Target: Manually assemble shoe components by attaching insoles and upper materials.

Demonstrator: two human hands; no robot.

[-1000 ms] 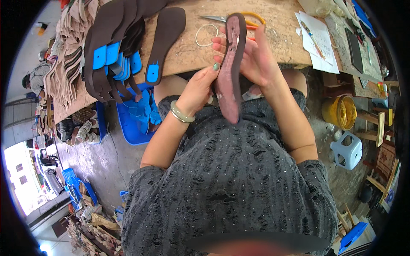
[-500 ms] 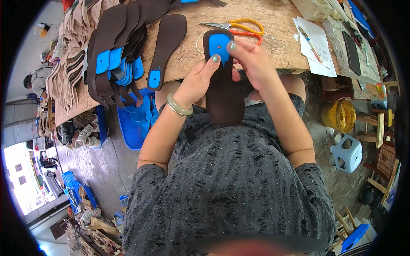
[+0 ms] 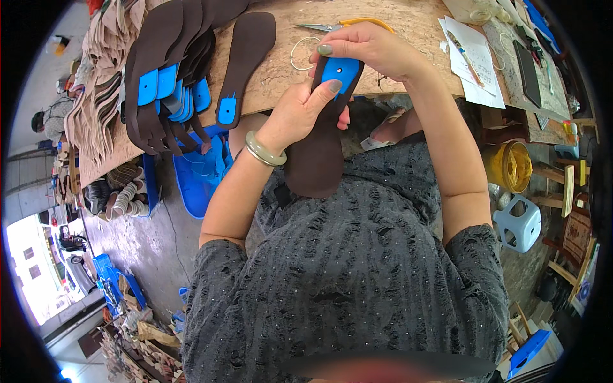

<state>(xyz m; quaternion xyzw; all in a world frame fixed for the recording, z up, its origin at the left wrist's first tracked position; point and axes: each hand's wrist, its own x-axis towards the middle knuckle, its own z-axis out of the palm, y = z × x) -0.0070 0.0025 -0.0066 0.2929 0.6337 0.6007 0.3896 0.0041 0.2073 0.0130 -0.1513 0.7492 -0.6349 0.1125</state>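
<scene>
A dark brown insole (image 3: 314, 167) with a blue heel piece (image 3: 340, 74) on its far end is held over my lap, at the table's front edge. My left hand (image 3: 301, 110) grips it from the left side, thumb pressed on the lower part of the blue piece. At the far heel end, my right hand (image 3: 373, 51) pinches the rim with its thumb on top; its other fingers are partly hidden. Left of my hands, another brown insole (image 3: 249, 57) with a blue heel piece lies on the wooden table (image 3: 408, 76). Orange-handled scissors (image 3: 329, 27) lie behind my right hand, partly covered.
Stacked insoles (image 3: 150, 57) with blue pieces overhang the table's left edge. Below stands a blue bin (image 3: 185, 188) holding blue scraps. Papers (image 3: 469, 64) and a pen lie at the right. A yellow bucket (image 3: 511, 167) and a light blue stool (image 3: 518, 223) stand on the floor at right.
My right hand has moved from the blue piece's right side up to the insole's far end. The insole has tilted, its near end swinging left.
</scene>
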